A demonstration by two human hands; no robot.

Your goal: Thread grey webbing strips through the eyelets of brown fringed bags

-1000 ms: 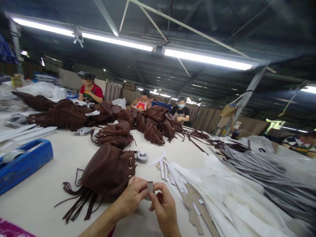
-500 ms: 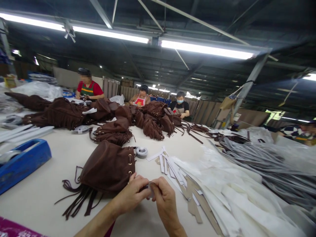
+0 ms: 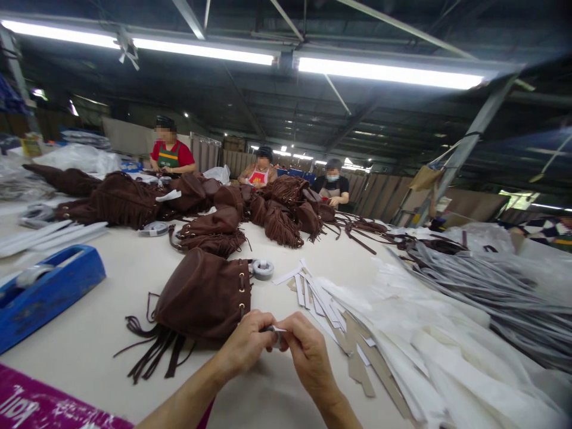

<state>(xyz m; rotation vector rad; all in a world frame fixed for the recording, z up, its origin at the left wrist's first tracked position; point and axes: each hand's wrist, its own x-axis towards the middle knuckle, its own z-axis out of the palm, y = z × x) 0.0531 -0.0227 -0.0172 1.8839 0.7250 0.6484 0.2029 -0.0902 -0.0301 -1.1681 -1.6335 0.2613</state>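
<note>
My left hand [image 3: 251, 341] is closed, with thumb and fingers pinching a small grey strip [image 3: 277, 339] that looks like wrapped strap. Opposite it, my right hand [image 3: 305, 344] pinches the end of a narrow white strip [image 3: 279, 329] lying over the grey piece. Fingers cover most of both. Just behind my left hand lies a dark brown leather drawstring bag [image 3: 203, 298] on its side, with brass eyelets and a fringe of cords. Beside its mouth rests a grey wrapped strap coil [image 3: 262, 269] with a white band around it.
White and beige paper strips [image 3: 319, 295] lie right of my hands, beside white sheeting [image 3: 429, 339] and long grey wrapped straps [image 3: 487, 292]. A blue tape dispenser [image 3: 58, 286] stands left. Brown bags [image 3: 129, 199] are heaped across the table; several people work behind them.
The view has shifted slightly, so things appear a little farther right. My hands stay together at the grey piece; a white strip now shows between their fingertips.
</note>
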